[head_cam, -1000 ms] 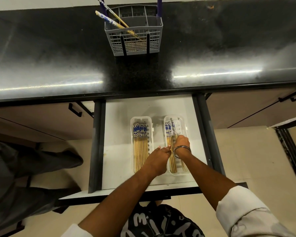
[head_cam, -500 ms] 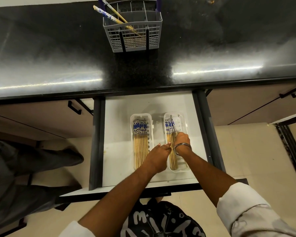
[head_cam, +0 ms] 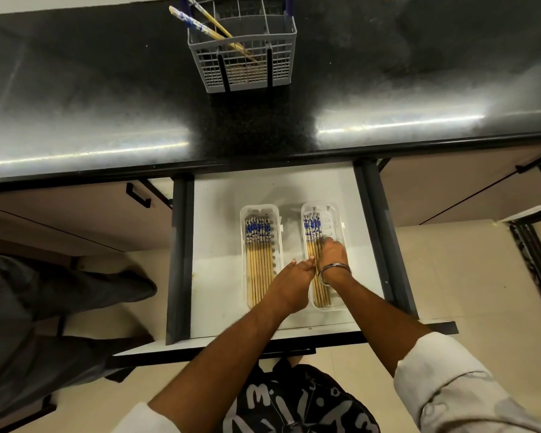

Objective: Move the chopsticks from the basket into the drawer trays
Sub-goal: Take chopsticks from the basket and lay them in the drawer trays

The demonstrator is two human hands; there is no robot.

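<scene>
A grey wire basket (head_cam: 244,70) stands on the black counter at the top, with two chopsticks (head_cam: 206,28) leaning out of its left side. Below it, the open white drawer (head_cam: 219,276) holds two clear trays. Several blue-patterned chopsticks (head_cam: 258,254) lie side by side in the left tray (head_cam: 260,210). A few more chopsticks (head_cam: 312,226) lie in the right tray (head_cam: 336,210). My right hand (head_cam: 333,253) is over the right tray, its fingers curled down onto those chopsticks. My left hand (head_cam: 294,279) sits between the trays, with its thumb at the right tray's left rim.
Dark rails (head_cam: 384,245) frame the drawer on both sides, and its front edge (head_cam: 294,339) is close to my body. Closed cabinet fronts with black handles (head_cam: 138,195) flank the drawer. Another person's dark-clad legs (head_cam: 44,307) stand at the left on the tiled floor.
The chopstick that was angled under my right hand now lies in line with the others in the right tray. Both hands have stayed at that tray.
</scene>
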